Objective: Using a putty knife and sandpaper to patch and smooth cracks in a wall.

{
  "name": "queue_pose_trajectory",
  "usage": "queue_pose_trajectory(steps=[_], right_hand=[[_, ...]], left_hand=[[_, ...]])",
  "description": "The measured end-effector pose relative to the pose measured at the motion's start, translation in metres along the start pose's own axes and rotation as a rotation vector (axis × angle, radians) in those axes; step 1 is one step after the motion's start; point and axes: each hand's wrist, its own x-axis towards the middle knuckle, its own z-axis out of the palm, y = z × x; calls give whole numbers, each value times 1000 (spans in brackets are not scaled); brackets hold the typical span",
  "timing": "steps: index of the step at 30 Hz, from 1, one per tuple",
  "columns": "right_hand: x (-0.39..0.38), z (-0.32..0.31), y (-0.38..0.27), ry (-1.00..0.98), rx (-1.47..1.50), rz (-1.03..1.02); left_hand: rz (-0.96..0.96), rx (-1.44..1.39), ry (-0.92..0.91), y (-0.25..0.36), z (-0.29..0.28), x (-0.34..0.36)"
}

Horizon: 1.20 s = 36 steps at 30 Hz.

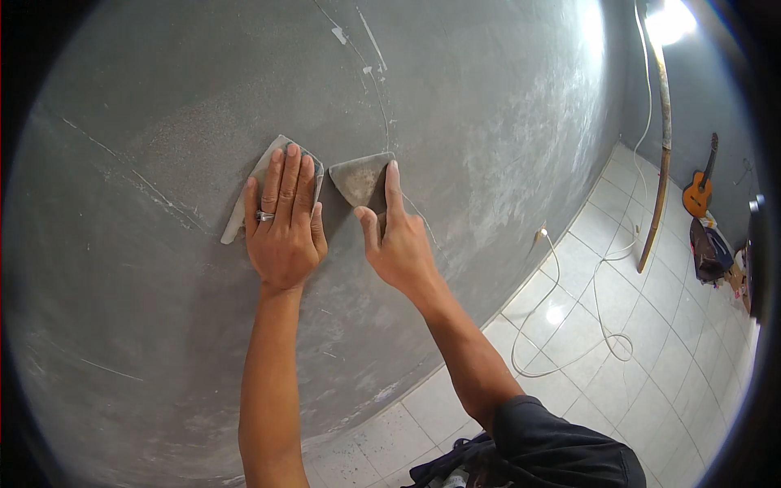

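My left hand (285, 220), with a ring on one finger, lies flat with its fingers stretched over what looks like a folded sheet of sandpaper (238, 213), pressing it against the grey wall (171, 325). Pale edges of the sheet show past the fingers; its middle is hidden under the palm. Just to the right, my right hand (399, 240) grips a putty knife (356, 180). Its broad, grey-smeared blade points up at the wall, with my index finger along its right edge and my thumb near its lower corner. The handle is hidden in my palm.
Thin scratches and small white patches (339, 35) mark the wall. A white cable (521, 370) loops over the tiled floor (602, 220) at right. Beyond it a pole (663, 163) leans under a bright lamp (671, 24). A small guitar (697, 193) and a dark bag (709, 250) stand at far right.
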Motion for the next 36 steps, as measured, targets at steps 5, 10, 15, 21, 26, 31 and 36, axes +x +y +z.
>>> queue_pose_trajectory(steps=[5,10,15,21,26,31,36], right_hand=[[-12,3,5,-24,3,-5],[8,-3,-2,32,-12,-44],[-2,-5,2,-30,-17,-8],[31,-20,-16,-6,-30,-27],[15,-17,-5,-28,-43,-59],[39,-26,-25,-11,-41,-59],[17,-28,-10,-60,-87,-78]], left_hand=[[-3,-1,-11,1,-2,0],[-4,16,-12,1,0,0],[-20,13,-22,0,2,-1],[-5,27,-48,1,-2,4],[1,18,-41,1,0,-1],[4,8,-38,-2,-5,0],[-15,10,-48,3,0,-2]])
